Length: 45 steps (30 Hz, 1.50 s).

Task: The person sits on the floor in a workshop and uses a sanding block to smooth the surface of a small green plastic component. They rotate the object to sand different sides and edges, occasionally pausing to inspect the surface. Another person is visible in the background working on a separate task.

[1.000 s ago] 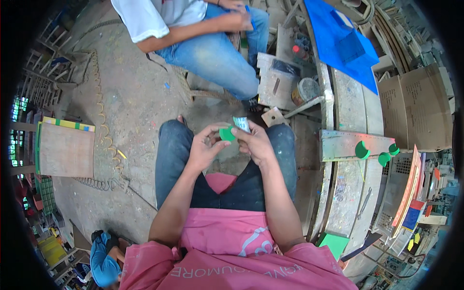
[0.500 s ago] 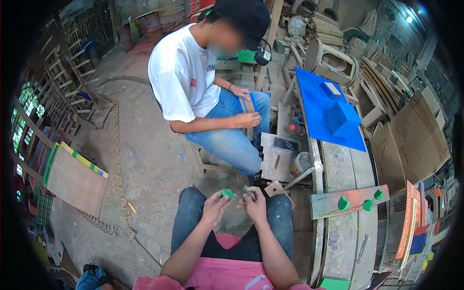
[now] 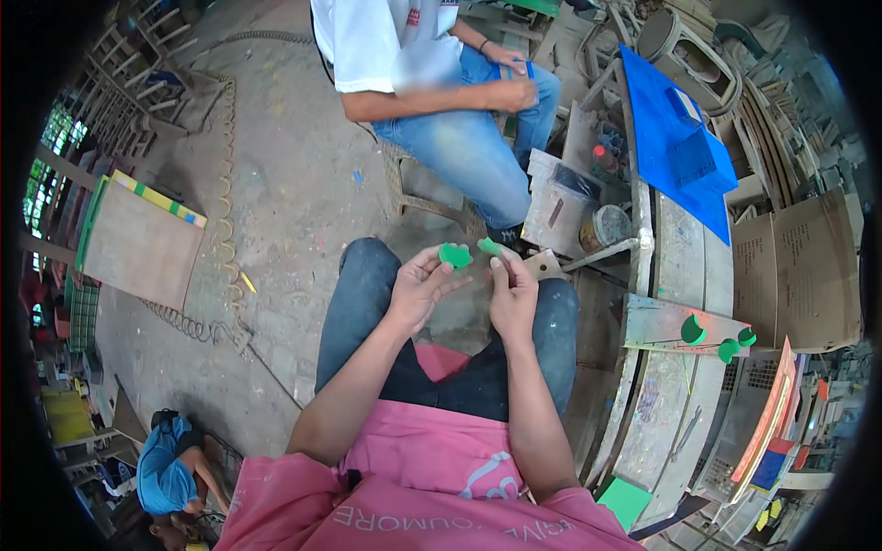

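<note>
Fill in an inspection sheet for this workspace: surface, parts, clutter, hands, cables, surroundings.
Surface: plank bench worn and paint-marked; floor stained and specked.
Job's things: cut green piece and thin green strip, held apart; three more green pieces at the painted board across the bench.
Clutter: blue sheet with blue block on the bench; green sheet at its near end; bucket beside it.
Hands: left hand pinches the cut piece; right hand pinches the strip.
Cables: coiled line and dark line on the floor at left; hose or cable, cannot tell.
Surroundings: seated person in white shirt ahead; person in blue shirt lower left; cardboard box right of the bench.
</note>
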Each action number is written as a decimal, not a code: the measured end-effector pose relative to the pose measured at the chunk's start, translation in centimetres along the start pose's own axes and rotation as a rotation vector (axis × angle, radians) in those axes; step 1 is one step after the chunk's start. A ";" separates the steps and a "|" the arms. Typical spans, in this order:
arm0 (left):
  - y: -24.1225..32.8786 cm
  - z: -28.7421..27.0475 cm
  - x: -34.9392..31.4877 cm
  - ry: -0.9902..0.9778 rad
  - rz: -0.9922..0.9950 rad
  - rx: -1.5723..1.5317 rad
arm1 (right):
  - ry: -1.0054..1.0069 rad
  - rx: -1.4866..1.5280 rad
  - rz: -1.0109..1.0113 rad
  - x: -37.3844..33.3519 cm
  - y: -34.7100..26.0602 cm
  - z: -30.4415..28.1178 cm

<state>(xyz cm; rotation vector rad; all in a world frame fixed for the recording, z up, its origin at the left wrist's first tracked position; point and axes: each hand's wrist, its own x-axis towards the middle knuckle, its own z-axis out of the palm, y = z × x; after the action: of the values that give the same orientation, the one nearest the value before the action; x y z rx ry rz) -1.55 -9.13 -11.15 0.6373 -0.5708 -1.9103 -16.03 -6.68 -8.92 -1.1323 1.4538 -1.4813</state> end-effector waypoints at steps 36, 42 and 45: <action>-0.4 -1.8 0.0 0.169 0.103 0.383 | -0.124 -0.591 -0.161 -1.7 -0.6 3.1; -0.4 -2.4 0.4 0.213 0.154 0.409 | -0.108 -0.529 -0.203 -3.1 -0.8 3.5; 0.1 -1.8 0.3 0.193 0.095 0.345 | -0.107 -0.536 -0.196 -2.8 -1.1 3.2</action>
<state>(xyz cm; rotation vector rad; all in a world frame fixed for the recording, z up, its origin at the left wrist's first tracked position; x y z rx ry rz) -0.41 -9.62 -12.50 0.9853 -0.7985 -1.6522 -12.04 -5.01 -8.19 -1.6878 1.7577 -1.1569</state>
